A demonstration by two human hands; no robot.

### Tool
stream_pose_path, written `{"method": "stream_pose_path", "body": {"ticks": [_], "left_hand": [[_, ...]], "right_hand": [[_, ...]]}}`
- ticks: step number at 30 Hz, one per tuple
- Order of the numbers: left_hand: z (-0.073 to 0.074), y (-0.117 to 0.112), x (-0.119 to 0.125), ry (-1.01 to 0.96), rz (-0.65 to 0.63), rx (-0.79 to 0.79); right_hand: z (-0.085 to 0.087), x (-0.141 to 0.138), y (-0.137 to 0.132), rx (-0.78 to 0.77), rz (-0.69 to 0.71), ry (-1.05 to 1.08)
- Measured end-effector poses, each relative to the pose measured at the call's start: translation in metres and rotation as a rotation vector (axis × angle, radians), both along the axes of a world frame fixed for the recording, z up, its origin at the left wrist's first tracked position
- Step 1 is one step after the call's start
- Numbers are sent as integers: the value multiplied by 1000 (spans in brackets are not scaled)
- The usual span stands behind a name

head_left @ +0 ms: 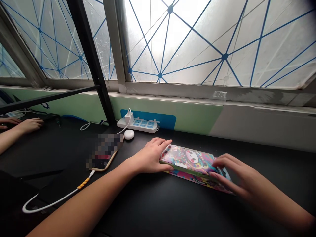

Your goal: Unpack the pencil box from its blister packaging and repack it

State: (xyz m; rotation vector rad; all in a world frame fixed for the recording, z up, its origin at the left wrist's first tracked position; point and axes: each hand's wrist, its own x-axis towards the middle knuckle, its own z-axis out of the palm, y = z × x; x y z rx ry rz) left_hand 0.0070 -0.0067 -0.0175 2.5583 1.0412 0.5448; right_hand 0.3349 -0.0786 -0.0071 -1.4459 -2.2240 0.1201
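Note:
A flat, colourful cardboard box [184, 158] with a white cartoon face and a green side lies on the black table, slanting down to the right. Beneath it, and reaching further right, shows a second pink patterned box or layer [195, 180] with dark lettering on its front. At the left end my left hand [151, 156] grips the upper box, thumb along the front side and fingers over the far edge. My right hand [237, 176] curls its fingers and thumb around the right end, covering part of it; its fingertips touch the upper box.
Left of the boxes lie a blurred-out phone [106, 153] with a white charging cable [53, 205] and a small round white case [129, 134]. A power strip [145, 125] stands by the wall. Another person's hand [31, 125] rests at far left, beyond a black metal post [98, 75].

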Motion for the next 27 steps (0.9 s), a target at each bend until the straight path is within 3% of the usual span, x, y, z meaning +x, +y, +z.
{"method": "stream_pose_path", "body": {"ticks": [3,6,11,15,21,27], "left_hand": [[-4,0,3,-16,-6,46],[-5,-4,7,-20,-9,195],[-1,-11,13,14,-4,466],[4,-11,13,-37,3,435],[17,-9,6,-126,215,432],[24,-16,3,-23,161,578]], "right_hand": [[-14,13,15,-17,-66,25],[-22,30,26,-31,-193,83],[-17,45,30,-240,-246,233],[-14,47,28,-258,-230,288],[-12,44,22,-65,-192,301],[-7,36,14,257,-140,114]]}}
